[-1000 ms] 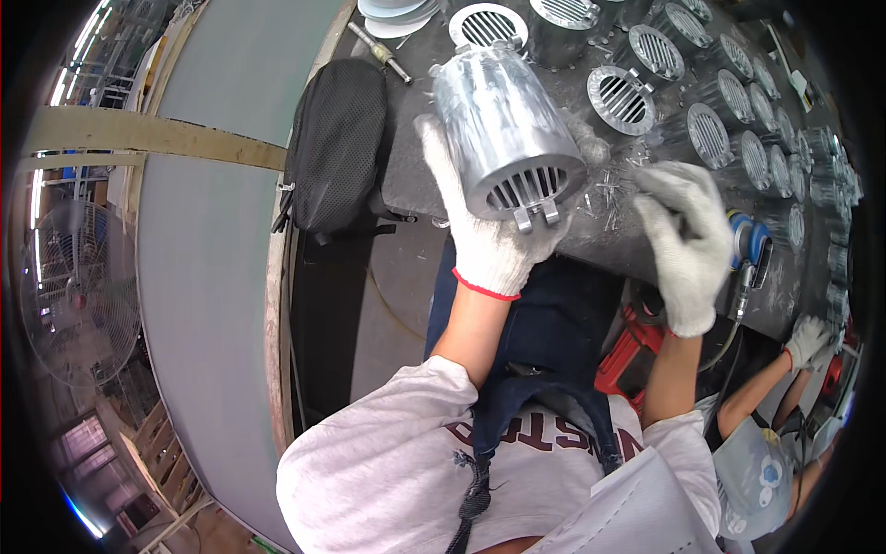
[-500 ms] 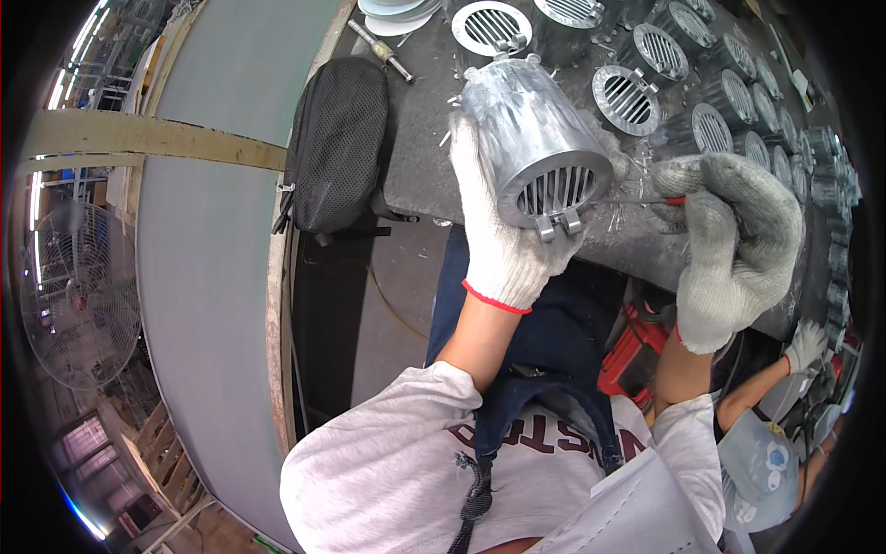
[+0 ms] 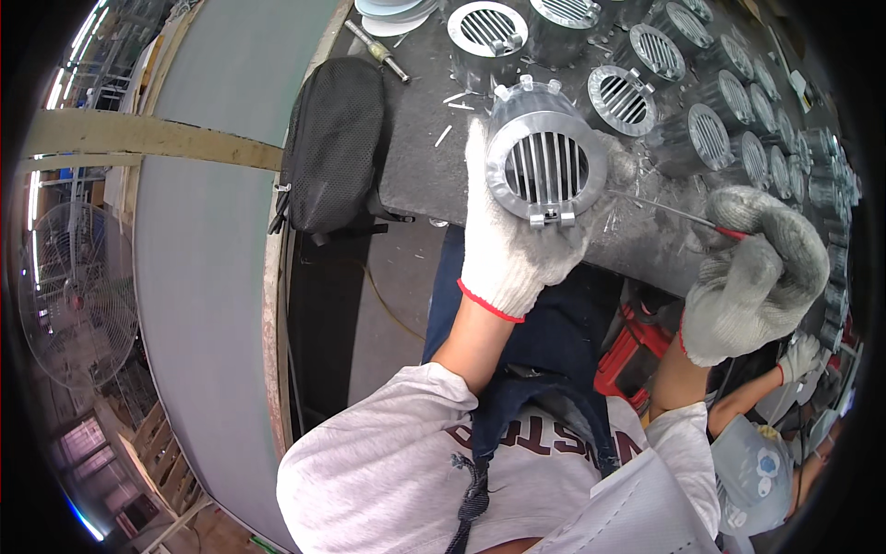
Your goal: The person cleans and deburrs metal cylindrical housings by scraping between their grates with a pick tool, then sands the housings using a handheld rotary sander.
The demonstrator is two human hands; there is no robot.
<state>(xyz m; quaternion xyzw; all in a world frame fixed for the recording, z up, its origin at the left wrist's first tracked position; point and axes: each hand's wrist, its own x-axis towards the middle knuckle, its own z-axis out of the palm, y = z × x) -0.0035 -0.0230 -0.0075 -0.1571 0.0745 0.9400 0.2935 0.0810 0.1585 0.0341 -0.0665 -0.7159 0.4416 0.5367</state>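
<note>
The metal can point(image 3: 544, 124) was in the worker's left hand point(image 3: 526, 245), over the near edge of the dark table point(image 3: 415, 180). Its slotted end point(image 3: 546, 171) looked back at the worker, with the bars running up and down. The long way of the can went from that end away toward the table, so only a bit of its side showed above the ring. A small bracket point(image 3: 552, 216) sat at the bottom of the ring. The left glove cupped the can from below, with the thumb up along its left side; the other fingers were mostly hidden, so nobody could tell just how they lay. The right hand point(image 3: 757, 268) was off to the right, well apart from the can, and curled tight around the red handle point(image 3: 732, 233) of a thin tool point(image 3: 678, 213). The thin rod pointed left, straight at the right side of the ring. Its tip was very near the rim, but it was too fine to tell if it touched. More cans point(image 3: 709, 138) stood on the table past the tool, and little white strips point(image 3: 443, 136) lay near the left thumb.
</note>
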